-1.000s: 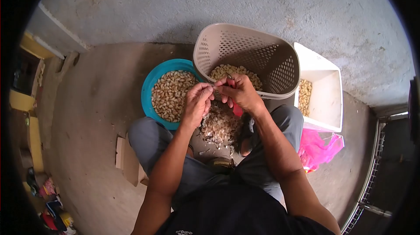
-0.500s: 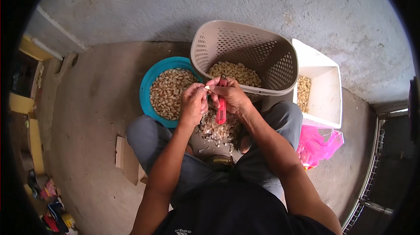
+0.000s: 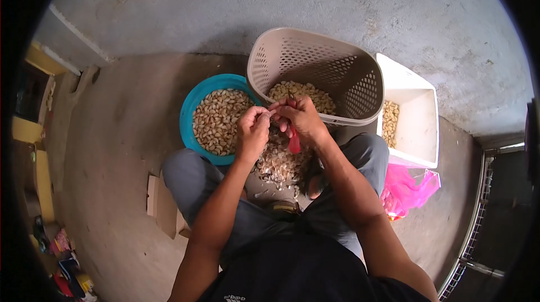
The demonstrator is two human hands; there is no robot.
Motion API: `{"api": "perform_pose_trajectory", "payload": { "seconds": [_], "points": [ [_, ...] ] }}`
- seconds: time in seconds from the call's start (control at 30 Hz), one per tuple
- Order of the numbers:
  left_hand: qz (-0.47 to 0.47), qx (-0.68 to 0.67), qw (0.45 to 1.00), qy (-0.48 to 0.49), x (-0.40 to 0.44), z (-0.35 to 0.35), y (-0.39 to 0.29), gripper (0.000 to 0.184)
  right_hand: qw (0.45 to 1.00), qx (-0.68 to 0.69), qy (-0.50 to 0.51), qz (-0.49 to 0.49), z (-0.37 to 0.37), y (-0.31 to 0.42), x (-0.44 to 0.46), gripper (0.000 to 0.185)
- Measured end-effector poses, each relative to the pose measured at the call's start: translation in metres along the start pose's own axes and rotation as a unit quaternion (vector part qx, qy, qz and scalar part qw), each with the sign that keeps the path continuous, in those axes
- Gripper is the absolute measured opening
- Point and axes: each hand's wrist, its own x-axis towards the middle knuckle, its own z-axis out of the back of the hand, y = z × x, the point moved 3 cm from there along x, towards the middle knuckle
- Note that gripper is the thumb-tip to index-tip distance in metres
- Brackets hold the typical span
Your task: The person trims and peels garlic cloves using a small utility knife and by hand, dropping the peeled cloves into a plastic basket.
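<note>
My left hand (image 3: pixel 253 130) is closed in a pinch, its fingertips meeting those of my right hand (image 3: pixel 304 120). A pale garlic clove showed between them a moment ago; now the fingers mostly cover it. My right hand is wrapped round a red utility knife (image 3: pixel 295 143), whose handle sticks out below the palm. Beneath both hands lies a heap of garlic skins (image 3: pixel 281 162) on the floor. Unpeeled garlic cloves (image 3: pixel 221 119) fill a turquoise basin (image 3: pixel 187 122) on the left. Peeled cloves (image 3: pixel 306 94) lie inside a beige perforated basket (image 3: pixel 368 85) just beyond the hands.
Right of the basket stands a white foam box (image 3: pixel 421 130) with more peeled cloves (image 3: pixel 389 125). A pink mesh bag (image 3: pixel 408 189) lies below it. Flattened cardboard (image 3: pixel 164 209) is beside my left knee. A rough grey wall (image 3: pixel 225 9) rises behind the containers.
My right hand has turned, so the utility knife is angled differently and less of it shows. The clove between the fingertips has become mostly hidden.
</note>
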Motion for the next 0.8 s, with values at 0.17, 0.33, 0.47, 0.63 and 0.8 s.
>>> {"api": "perform_pose_trajectory", "payload": {
  "seconds": [0.17,0.33,0.47,0.63,0.8],
  "points": [
    [0.026,-0.084,0.996,0.004,-0.002,-0.001,-0.003,0.01,0.999,-0.026,-0.023,0.034,0.018,0.019,-0.001,0.014],
    [-0.037,0.134,0.99,-0.005,0.005,0.003,0.0,0.021,0.944,-0.245,-0.142,0.169,0.056,0.046,-0.001,0.019],
    [-0.077,0.282,0.956,0.016,0.009,0.006,0.028,0.023,0.859,-0.382,-0.174,0.292,0.057,0.042,0.0,0.026],
    [0.122,-0.061,0.986,0.096,0.004,-0.003,0.011,0.04,0.89,-0.397,0.026,0.224,0.014,0.033,-0.022,0.023],
    [0.126,-0.093,0.984,0.088,0.007,0.005,0.008,0.058,0.879,-0.43,0.02,0.206,0.026,0.044,-0.022,0.022]
  ]
}}
